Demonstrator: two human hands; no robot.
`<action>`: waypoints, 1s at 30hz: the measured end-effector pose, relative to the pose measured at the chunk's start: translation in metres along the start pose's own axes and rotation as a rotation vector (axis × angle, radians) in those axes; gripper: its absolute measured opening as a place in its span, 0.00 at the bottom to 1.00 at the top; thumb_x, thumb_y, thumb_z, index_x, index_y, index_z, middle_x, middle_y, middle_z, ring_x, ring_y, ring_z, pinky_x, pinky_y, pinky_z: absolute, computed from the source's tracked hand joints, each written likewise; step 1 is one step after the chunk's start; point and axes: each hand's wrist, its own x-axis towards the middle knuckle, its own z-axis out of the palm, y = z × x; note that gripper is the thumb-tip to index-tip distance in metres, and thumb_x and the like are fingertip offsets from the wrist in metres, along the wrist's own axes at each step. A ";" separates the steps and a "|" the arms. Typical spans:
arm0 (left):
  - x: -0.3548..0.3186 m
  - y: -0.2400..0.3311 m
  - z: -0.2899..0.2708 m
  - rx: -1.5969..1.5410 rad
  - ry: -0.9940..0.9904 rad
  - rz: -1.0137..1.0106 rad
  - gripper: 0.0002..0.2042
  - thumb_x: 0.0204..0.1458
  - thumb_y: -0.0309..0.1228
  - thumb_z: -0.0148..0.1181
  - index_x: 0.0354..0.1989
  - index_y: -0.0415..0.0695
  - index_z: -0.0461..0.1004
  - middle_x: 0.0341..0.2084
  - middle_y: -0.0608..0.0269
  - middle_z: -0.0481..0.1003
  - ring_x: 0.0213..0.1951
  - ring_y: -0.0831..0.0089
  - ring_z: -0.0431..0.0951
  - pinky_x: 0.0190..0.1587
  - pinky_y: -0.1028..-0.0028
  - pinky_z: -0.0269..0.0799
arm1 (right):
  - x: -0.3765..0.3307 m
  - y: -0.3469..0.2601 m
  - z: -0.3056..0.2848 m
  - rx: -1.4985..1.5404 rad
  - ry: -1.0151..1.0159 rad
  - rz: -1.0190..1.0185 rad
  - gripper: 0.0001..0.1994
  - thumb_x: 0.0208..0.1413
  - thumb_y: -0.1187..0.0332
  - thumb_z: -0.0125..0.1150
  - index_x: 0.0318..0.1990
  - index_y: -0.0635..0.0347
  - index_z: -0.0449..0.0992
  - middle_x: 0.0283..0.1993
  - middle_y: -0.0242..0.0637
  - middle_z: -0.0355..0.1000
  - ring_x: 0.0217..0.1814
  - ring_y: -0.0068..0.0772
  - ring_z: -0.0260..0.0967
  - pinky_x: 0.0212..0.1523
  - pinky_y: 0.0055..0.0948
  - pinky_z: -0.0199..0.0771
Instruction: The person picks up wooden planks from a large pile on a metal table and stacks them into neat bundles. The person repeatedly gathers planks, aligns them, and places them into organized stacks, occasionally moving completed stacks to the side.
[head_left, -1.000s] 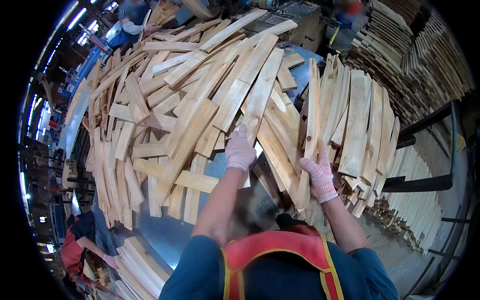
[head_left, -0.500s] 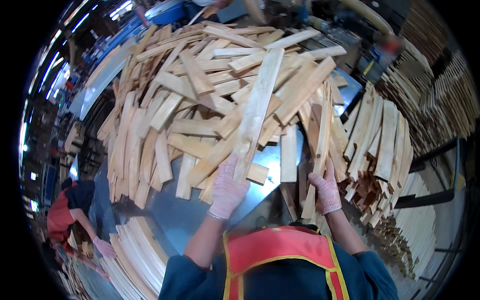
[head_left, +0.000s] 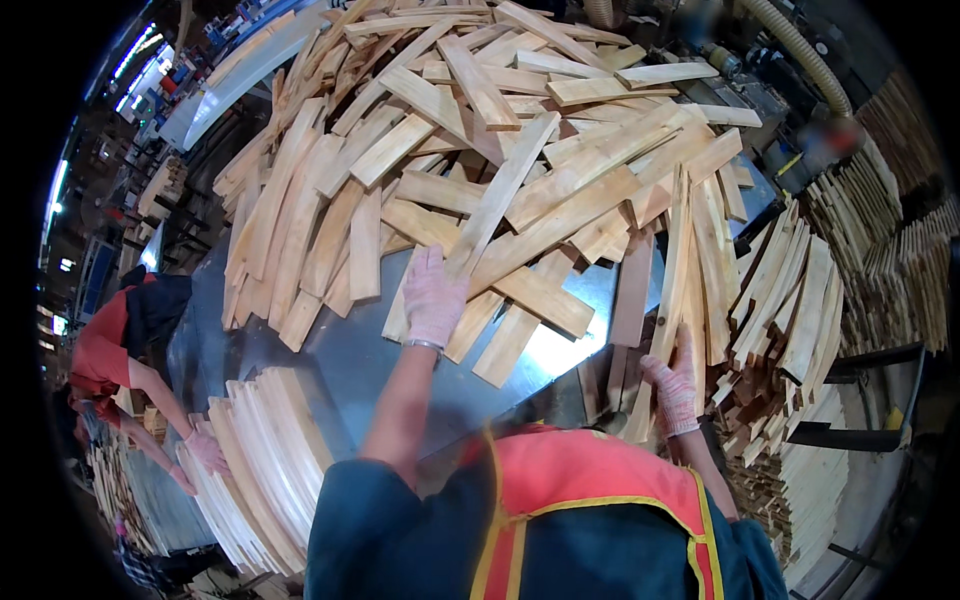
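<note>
My left hand (head_left: 436, 300), in a pale pink knit glove, is at the near end of a light wooden board (head_left: 505, 195). That board slants away over a heap of loose boards (head_left: 330, 215). The fingers lie along its left edge, and the thumb is mostly hidden. At the right, my gloved right hand (head_left: 676, 392) grips the lower part of a narrow upright board (head_left: 676, 265), thumb on its left side and fingers on its right. Below the left hand's board, a short board (head_left: 543, 300) lies across others on the shiny metal table (head_left: 350, 375).
A bundle of stacked boards (head_left: 790, 290) stands at the right, beside a dark metal frame (head_left: 850, 432). At the lower left, another person (head_left: 125, 345) touches a row of pale boards (head_left: 265, 465). A ribbed hose (head_left: 800, 50) and machinery are at the far right.
The view has shifted, so the heap sits higher. My left hand has moved left and away with its board, which now lies lower on the heap. My right hand keeps its board.
</note>
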 end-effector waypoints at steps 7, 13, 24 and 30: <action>0.062 0.040 -0.016 0.028 -0.404 -0.076 0.42 0.54 0.49 0.65 0.75 0.40 0.60 0.67 0.42 0.68 0.67 0.49 0.71 0.70 0.58 0.65 | -0.004 -0.006 0.001 -0.011 0.008 0.023 0.53 0.52 0.75 0.73 0.83 0.55 0.45 0.74 0.40 0.62 0.58 0.31 0.71 0.53 0.30 0.78; 0.035 0.006 -0.050 0.079 0.227 0.540 0.44 0.48 0.39 0.69 0.76 0.45 0.60 0.62 0.48 0.72 0.62 0.48 0.73 0.66 0.53 0.65 | -0.005 -0.020 -0.024 0.163 -0.076 0.004 0.52 0.49 0.61 0.75 0.81 0.55 0.50 0.59 0.33 0.69 0.51 0.30 0.75 0.53 0.33 0.79; -0.040 0.021 0.049 -1.166 -0.179 -0.372 0.35 0.60 0.36 0.66 0.73 0.39 0.60 0.53 0.49 0.76 0.50 0.55 0.79 0.52 0.60 0.77 | 0.021 0.030 0.066 0.326 -0.629 0.357 0.40 0.49 0.65 0.69 0.72 0.51 0.62 0.56 0.42 0.72 0.53 0.37 0.76 0.49 0.37 0.83; -0.134 0.050 0.052 -1.900 -0.580 -0.654 0.35 0.65 0.51 0.62 0.75 0.49 0.59 0.57 0.58 0.73 0.53 0.62 0.77 0.58 0.58 0.76 | -0.002 0.037 0.106 0.396 -0.788 0.414 0.50 0.52 0.62 0.71 0.81 0.50 0.49 0.65 0.41 0.69 0.58 0.36 0.73 0.55 0.33 0.79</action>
